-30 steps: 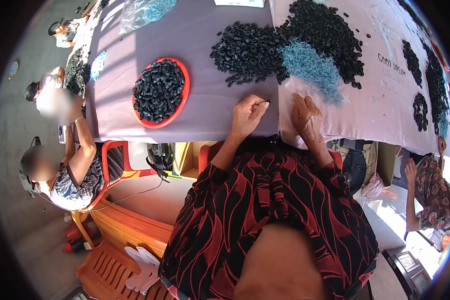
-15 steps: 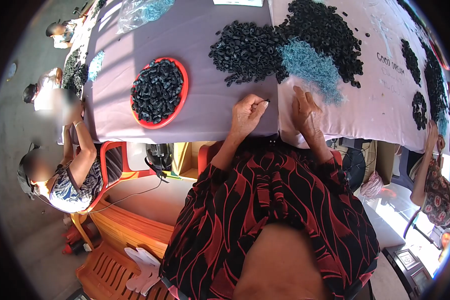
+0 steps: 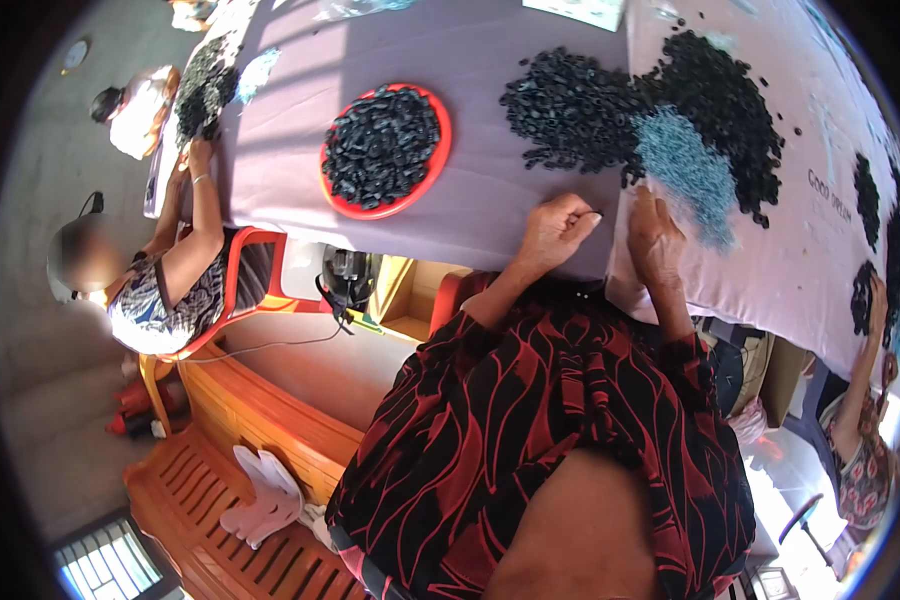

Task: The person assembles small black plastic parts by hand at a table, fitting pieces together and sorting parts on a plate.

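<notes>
My left hand (image 3: 560,232) is closed above the front of the table, with a small black plastic piece (image 3: 598,213) pinched between thumb and fingertips. To its right, my right hand (image 3: 657,242) has its fingers drawn together at the near edge of a pile of small light-blue pieces (image 3: 685,165). Whatever those fingers may hold is too small to make out. Beyond my hands lie a heap of small black pieces (image 3: 570,110) and a larger heap of black ring-like pieces (image 3: 725,120), both bordering the blue pile.
A red round tray (image 3: 444,150) full of black pieces stands to the left on the cloth-covered table (image 3: 480,215). A co-worker (image 3: 170,290) sits at the left with hands at another black pile (image 3: 205,90). Another person's arm (image 3: 860,355) reaches in at the right.
The view has turned left, so the table's contents appear shifted right. My right fingers have curled in from a more extended pose. My left hand still pinches the black piece.
</notes>
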Demonstrator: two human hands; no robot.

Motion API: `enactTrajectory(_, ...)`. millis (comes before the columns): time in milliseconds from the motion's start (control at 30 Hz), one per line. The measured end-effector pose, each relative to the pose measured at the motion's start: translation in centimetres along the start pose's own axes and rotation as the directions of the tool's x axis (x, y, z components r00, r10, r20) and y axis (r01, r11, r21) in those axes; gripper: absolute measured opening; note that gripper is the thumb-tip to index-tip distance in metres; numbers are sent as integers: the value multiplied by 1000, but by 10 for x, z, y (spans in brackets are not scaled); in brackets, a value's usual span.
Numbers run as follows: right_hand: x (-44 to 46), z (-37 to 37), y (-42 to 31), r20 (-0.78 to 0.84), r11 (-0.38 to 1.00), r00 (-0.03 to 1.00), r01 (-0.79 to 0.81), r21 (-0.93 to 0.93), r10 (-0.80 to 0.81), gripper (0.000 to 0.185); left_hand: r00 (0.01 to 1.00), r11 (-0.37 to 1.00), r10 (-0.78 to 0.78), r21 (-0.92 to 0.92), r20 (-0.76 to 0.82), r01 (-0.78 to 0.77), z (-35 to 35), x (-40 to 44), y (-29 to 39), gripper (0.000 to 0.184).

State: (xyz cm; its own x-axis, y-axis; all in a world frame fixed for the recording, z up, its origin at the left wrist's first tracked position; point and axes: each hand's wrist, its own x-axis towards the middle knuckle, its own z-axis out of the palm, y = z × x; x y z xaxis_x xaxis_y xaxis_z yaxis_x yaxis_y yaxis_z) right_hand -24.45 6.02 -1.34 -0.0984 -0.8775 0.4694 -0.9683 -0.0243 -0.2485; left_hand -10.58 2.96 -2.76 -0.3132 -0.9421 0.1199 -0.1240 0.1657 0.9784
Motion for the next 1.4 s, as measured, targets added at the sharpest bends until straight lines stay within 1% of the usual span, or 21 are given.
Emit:
enactTrajectory(33,3,-5,-1,38,999,998,-40,19,40,21,1000,999,25,24,6,-25,2,-2,0,12)
enactTrajectory(67,3,-8,0,12,997,999,-39,73,39,14,999,998,49,43,16,-49,5,-2,1,12)
enactTrajectory(100,3,-7,2,12,997,999,-37,69,37,14,999,998,50,40,15,-51,5,-2,0,12)
enactTrajectory(167,0,-4,3,1,980,997,-78,184,79,8,997,997,74,35,19,-75,4,-1,-2,12)
enactTrajectory(233,1,-5,-1,-36,979,997,-59,194,67,9,998,998,68,14,20,-68,0,1,0,11)
enactTrajectory(300,2,-3,4,-42,988,998,-34,153,41,8,1000,1000,26,-2,14,-26,3,4,-1,11)
enactTrajectory(400,-1,2,6,-78,992,997,27,121,-17,7,996,996,87,9,10,-87,1,5,-3,8)
enactTrajectory(533,2,5,7,-88,985,996,-13,174,29,6,998,998,59,17,31,-60,2,5,2,9)
enactTrajectory(567,3,0,6,-104,971,992,-39,234,65,6,998,998,59,24,23,-60,3,4,1,9)
enactTrajectory(633,-1,-1,8,-125,947,984,-83,309,127,5,992,991,122,52,7,-123,7,3,-1,9)
enactTrajectory(767,0,-1,12,-161,922,977,-72,381,143,6,990,988,141,61,8,-141,8,5,0,9)
enactTrajectory(967,1,-2,10,-109,920,980,-113,375,165,6,989,984,145,106,-2,-144,8,6,1,11)
enactTrajectory(1067,1,2,14,-126,933,982,-88,349,140,2,990,984,141,111,-13,-139,10,8,-2,10)
enactTrajectory(1167,7,4,14,-197,934,976,-16,357,92,9,995,990,103,95,-5,-102,8,9,-5,9)
enactTrajectory(1200,7,3,14,-186,932,979,-13,363,87,13,998,997,66,38,11,-67,6,9,-4,8)
enactTrajectory(1233,8,2,14,-195,927,977,-10,375,90,13,999,999,30,-18,31,-29,4,10,-4,7)
enactTrajectory(1267,8,2,13,-159,930,982,-33,365,98,13,999,999,33,-7,33,-33,-1,12,-7,7)
enactTrajectory(1300,7,2,12,-121,934,987,-58,353,107,12,999,999,50,-10,-12,-51,-8,14,-13,6)
enactTrajectory(1333,7,4,12,-122,931,986,-63,360,114,12,996,998,67,-13,-55,-67,-15,15,-13,6)
enactTrajectory(1367,7,6,12,-146,926,983,-47,374,108,11,994,998,19,-52,-107,-25,-26,15,-11,6)
enactTrajectory(1400,6,7,11,-171,922,980,-32,385,105,11,982,989,96,128,-161,-76,-41,17,-12,7)
